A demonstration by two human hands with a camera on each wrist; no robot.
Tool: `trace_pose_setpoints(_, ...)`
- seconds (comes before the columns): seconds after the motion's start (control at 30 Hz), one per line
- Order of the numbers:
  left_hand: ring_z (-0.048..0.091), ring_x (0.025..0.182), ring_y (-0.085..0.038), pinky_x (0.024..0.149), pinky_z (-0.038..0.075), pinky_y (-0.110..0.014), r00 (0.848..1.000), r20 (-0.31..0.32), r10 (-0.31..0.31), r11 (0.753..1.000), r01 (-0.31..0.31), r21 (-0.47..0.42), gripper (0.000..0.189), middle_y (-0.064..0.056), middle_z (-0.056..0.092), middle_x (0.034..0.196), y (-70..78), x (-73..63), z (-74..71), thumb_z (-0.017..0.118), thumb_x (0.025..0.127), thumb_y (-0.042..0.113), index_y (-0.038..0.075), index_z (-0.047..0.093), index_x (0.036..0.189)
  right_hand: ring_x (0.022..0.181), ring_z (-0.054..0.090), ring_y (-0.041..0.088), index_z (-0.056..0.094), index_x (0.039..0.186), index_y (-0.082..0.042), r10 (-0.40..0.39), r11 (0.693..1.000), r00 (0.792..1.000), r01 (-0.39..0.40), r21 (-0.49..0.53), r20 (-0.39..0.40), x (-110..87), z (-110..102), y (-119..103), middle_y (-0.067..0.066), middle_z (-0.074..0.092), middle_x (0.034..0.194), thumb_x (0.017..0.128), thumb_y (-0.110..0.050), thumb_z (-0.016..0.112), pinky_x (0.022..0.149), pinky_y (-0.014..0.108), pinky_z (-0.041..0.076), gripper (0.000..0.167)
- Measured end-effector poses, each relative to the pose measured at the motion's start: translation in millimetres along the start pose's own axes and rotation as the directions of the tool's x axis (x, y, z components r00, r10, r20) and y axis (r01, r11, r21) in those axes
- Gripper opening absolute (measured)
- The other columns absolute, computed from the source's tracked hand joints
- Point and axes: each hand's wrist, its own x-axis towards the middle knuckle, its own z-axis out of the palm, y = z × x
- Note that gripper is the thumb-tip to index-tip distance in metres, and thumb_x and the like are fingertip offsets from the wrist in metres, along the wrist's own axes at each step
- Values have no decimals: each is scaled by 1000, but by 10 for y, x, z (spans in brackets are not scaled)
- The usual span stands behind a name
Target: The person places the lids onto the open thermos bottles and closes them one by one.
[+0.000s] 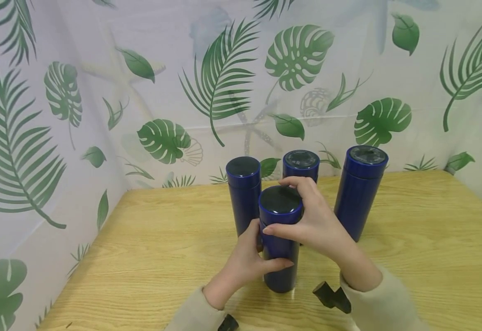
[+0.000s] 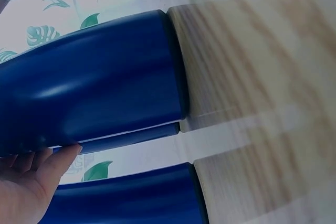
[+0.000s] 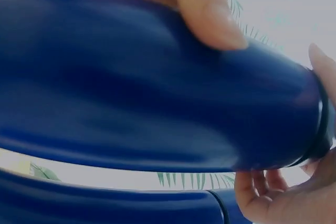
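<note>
A dark blue thermos flask (image 1: 281,278) with a glossy black top stands upright in front of the person, its base right at the tabletop. My left hand (image 1: 245,264) grips its body from the left, the thumb lying across the front. Higher up, my right hand (image 1: 321,223) holds the lid end (image 1: 280,200), thumb in front and fingers behind. In the right wrist view both hands are round the same blue flask (image 3: 131,87). The left wrist view has the left hand (image 2: 31,187) against the flask (image 2: 105,82), its fingers partly hidden.
Three similar blue flasks stand behind: one at left (image 1: 244,197), one in the middle (image 1: 301,165) partly hidden by the right hand, one at right (image 1: 360,197). The wooden table (image 1: 150,257) meets a leaf-patterned cloth (image 1: 162,92) at its back and left.
</note>
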Motion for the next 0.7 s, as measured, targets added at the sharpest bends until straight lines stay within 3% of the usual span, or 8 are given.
trace_pose_setpoints(0.17,53,101,-16,84,43,-27,1000,-2,11,1000,-11,-7,69,-9,47,119,-179,28,10,75,69,3,6,34,125,100,49,23,34,126,-7,-29,996,996,22,84,87,-9,-51,24,10,44,117,69,-16,76,79,41,43,71)
trace_pose_setpoints(0.3,53,101,-14,83,44,-28,1000,-1,20,1000,-20,-1,73,-4,48,120,-310,39,21,77,69,10,11,32,127,102,52,23,25,132,-6,-121,964,973,67,258,197,-15,-118,86,15,41,125,78,-1,64,78,36,46,67)
trace_pose_setpoints(0.4,53,100,-14,82,44,-28,999,-5,41,999,-41,6,73,-4,48,119,-333,37,20,77,69,13,12,32,127,103,51,22,23,134,-8,-128,948,968,56,313,214,-14,-138,95,15,38,127,78,1,64,77,34,47,69)
trace_pose_setpoints(0.5,54,99,-14,81,45,-28,999,-9,50,999,-50,13,71,-4,48,118,-343,34,20,76,69,13,11,33,126,102,50,22,28,132,-9,-72,969,984,31,245,163,-9,-114,77,13,42,122,74,-7,72,78,37,46,73)
trace_pose_setpoints(0.6,54,99,-14,81,44,-28,999,-6,49,999,-49,12,70,-5,48,118,-351,42,24,76,69,9,9,34,124,99,48,22,36,128,-11,-20,994,996,11,106,82,-10,-65,43,9,43,117,64,-19,80,78,40,43,78)
trace_pose_setpoints(0.7,54,99,-16,82,44,-28,999,-4,34,999,-34,7,69,-9,49,117,-328,46,26,76,68,4,6,34,123,99,45,22,40,126,-11,-16,1000,999,15,10,30,-17,-31,19,8,40,115,58,-27,83,80,41,41,82)
